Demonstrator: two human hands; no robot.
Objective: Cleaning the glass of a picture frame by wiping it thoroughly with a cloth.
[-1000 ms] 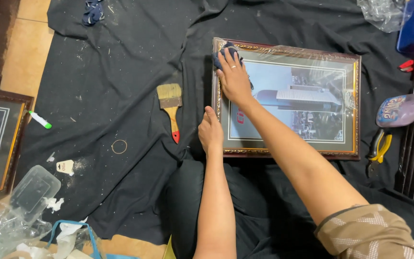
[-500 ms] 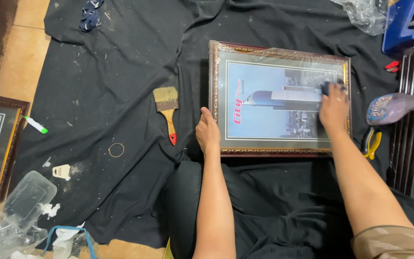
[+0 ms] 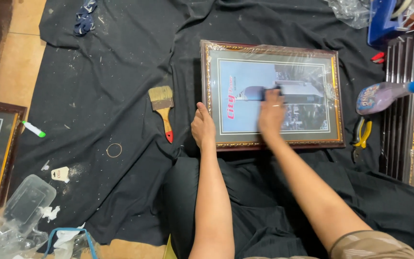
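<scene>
The framed picture (image 3: pixel 312 72) lies flat on the black cloth (image 3: pixel 97 96), long axis left to right; the left hand (image 3: pixel 203 127) presses its near-left corner, fingers together, and the blurred right hand (image 3: pixel 271 111) rubs a dark cloth pad (image 3: pixel 257 92) on its glass

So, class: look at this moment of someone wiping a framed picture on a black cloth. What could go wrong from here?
1. The left hand steadies only the near left corner of the framed picture; a hard wipe by the right hand might slide it on the black cloth.
2. The cloth carries specks and dust, which could get onto the glass.
3. The spray bottle and pliers lie close beside the frame and could be knocked.
</scene>
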